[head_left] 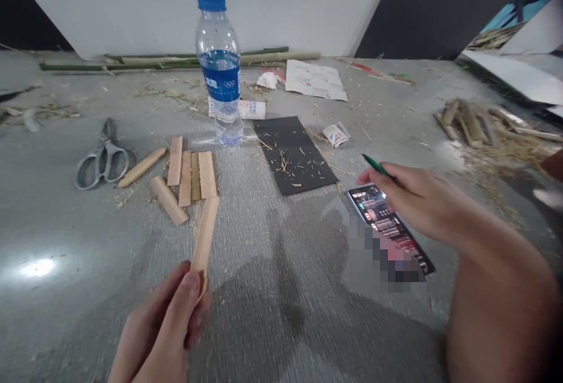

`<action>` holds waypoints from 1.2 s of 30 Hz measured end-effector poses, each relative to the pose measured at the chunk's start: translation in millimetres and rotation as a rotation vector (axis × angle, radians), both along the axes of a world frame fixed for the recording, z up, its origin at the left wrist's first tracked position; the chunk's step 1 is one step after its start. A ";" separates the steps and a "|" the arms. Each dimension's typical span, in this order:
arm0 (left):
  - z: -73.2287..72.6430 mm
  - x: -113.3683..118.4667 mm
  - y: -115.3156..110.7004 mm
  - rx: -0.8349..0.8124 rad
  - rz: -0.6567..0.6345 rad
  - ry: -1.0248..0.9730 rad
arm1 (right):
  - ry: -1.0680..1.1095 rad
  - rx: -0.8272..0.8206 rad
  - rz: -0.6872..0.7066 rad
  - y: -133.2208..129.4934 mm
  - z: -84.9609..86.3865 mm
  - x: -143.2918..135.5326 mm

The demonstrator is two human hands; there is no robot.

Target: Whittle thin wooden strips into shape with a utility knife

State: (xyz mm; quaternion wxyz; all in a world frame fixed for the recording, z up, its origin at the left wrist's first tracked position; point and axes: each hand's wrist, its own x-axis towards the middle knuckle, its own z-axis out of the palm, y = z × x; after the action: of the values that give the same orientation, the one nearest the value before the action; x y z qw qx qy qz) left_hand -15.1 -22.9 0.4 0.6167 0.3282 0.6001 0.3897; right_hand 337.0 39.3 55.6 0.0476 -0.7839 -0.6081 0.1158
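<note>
My left hand (pixel 176 312) pinches the lower end of a flat bamboo strip (pixel 206 233), whose far end points up toward several short bamboo pieces (pixel 185 178) on the grey floor. My right hand (pixel 409 195) holds a thin green pen-like tool (pixel 373 164), its tip pointing up and left. Under that hand lies a phone (pixel 387 224) with a lit screen, partly covered by the fingers and by a pixelated patch. Left of the bamboo pieces are a pointed bamboo strip (pixel 143 168) and grey-handled scissors (pixel 102 163).
A water bottle (pixel 220 78) with a blue cap stands beyond the bamboo pieces. Right of it lies a black sheet (pixel 295 154) with shavings on it. Long green stalks (pixel 176 61) lie along the wall, and a bamboo scrap pile (pixel 470 125) is at right.
</note>
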 end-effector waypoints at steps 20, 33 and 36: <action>-10.0 -13.7 1.8 -0.042 -0.075 -0.016 | -0.090 -0.052 -0.132 -4.3 4.7 4.3; -7.9 -16.9 6.0 -0.065 -0.141 -0.008 | -0.081 -0.035 -0.092 -4.0 4.4 3.1; -8.1 -15.4 4.3 -0.044 -0.148 -0.002 | -0.067 -0.016 -0.069 -4.1 0.7 6.3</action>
State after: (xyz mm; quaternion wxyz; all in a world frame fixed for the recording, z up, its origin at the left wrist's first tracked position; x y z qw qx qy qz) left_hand -30.5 -18.6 -7.7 0.6515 0.3574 0.5821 0.3302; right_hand 343.3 35.2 56.3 0.0251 -0.8082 -0.5811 0.0926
